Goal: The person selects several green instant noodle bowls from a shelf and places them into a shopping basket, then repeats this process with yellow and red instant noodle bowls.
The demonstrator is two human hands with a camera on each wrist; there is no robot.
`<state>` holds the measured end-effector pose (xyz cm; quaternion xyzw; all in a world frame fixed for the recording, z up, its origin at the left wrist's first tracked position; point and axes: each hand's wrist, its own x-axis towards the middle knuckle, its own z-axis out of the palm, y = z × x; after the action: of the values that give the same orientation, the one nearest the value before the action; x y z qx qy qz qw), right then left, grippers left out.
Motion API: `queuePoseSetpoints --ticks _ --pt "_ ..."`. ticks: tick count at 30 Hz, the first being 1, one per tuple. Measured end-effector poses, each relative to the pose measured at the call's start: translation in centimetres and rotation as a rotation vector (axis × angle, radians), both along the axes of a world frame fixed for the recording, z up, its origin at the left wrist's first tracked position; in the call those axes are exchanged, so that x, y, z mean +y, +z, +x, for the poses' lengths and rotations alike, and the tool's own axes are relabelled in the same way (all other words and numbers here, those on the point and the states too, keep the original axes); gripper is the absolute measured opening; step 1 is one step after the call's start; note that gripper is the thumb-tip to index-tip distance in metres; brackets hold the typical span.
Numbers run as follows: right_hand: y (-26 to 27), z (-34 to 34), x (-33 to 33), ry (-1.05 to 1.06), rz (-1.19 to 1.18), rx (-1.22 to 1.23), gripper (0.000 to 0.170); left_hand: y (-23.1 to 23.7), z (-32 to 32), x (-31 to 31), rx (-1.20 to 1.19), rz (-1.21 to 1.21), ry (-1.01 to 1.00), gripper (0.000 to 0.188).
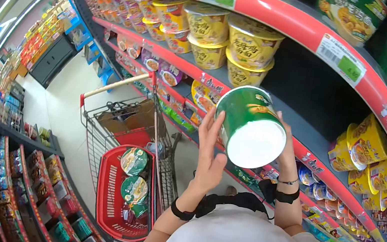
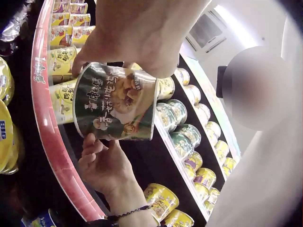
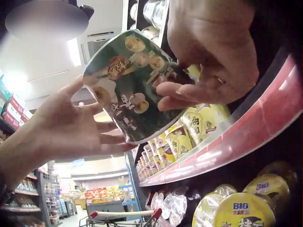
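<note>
Head view: left hand (image 1: 209,153) touches, right hand (image 1: 288,145) holds a green tub (image 1: 250,106).

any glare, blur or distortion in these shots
Head view: fisheye distortion bows the upper red shelf edge and leaves black corners; the white base of the green cup shows almost no detail. Left wrist view: the ceiling light is blown out white, and a blurred oval sits at right. Right wrist view: glare streaks whiten a red shelf edge, with another blurred oval at upper left.
</note>
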<state>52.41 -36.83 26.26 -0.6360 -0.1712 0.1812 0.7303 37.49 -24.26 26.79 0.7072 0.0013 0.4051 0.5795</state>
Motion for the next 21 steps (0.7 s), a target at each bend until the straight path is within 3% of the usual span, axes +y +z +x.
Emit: queuePoseSetpoints --ticks 3,6,18,20,21 --pt "-1.2 0.2 1.2 0.045 -0.199 -0.074 0.053 0.1 -1.3 0.7 0.037 -0.121 0.044 0.074" --pt "-0.8 -0.8 3.0 0.154 -0.234 -0.065 0.053 -0.7 -3.2 1.8 0.082 -0.152 0.124 0.071" --pt "1.2 -3.5 6.4 0.257 -0.139 -0.201 0.044 -2.8 -7.5 4.0 0.077 -0.181 0.269 0.072" --pt "1.1 -3.4 6.7 0.274 -0.119 -0.189 0.034 -2.4 -8.4 3.9 0.240 -0.388 0.235 0.073" --pt "1.3 -3.7 7.0 0.213 -0.080 -0.358 0.030 -3.1 -8.5 4.4 0.235 -0.463 0.173 0.071"
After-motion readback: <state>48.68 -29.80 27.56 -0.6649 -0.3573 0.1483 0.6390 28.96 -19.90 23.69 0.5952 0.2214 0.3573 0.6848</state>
